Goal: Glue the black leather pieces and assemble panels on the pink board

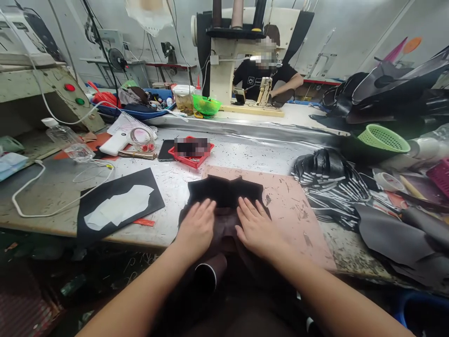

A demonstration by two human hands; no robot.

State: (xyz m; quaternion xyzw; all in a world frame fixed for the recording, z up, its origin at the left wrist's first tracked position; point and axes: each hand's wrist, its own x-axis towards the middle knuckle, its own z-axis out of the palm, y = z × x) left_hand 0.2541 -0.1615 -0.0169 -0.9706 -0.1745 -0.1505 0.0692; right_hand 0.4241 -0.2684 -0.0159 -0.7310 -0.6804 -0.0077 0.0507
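A dark brown leather-like piece (pixel 224 222) lies across the near table edge, its lower part hanging toward me. Beyond its fold, a black panel (pixel 224 189) with a notched far edge rests on a pinkish board (pixel 293 210). My left hand (pixel 198 222) lies flat on the left side of the piece, fingers stretched forward. On the right side, my right hand (pixel 257 222) presses flat with its fingers slightly spread. Both palms face down, and neither hand grips anything. Below the table edge hangs a curled dark part (pixel 212 271) with a pale rim.
To the left, a white cut piece (pixel 119 208) lies on a black sheet (pixel 156 192). A red tray (pixel 192 157) stands ahead. Stacked dark strips (pixel 326 182) and a green basket (pixel 382 139) are at right. Behind the sewing machine (pixel 224 61) sits a person in a black shirt (pixel 259 77).
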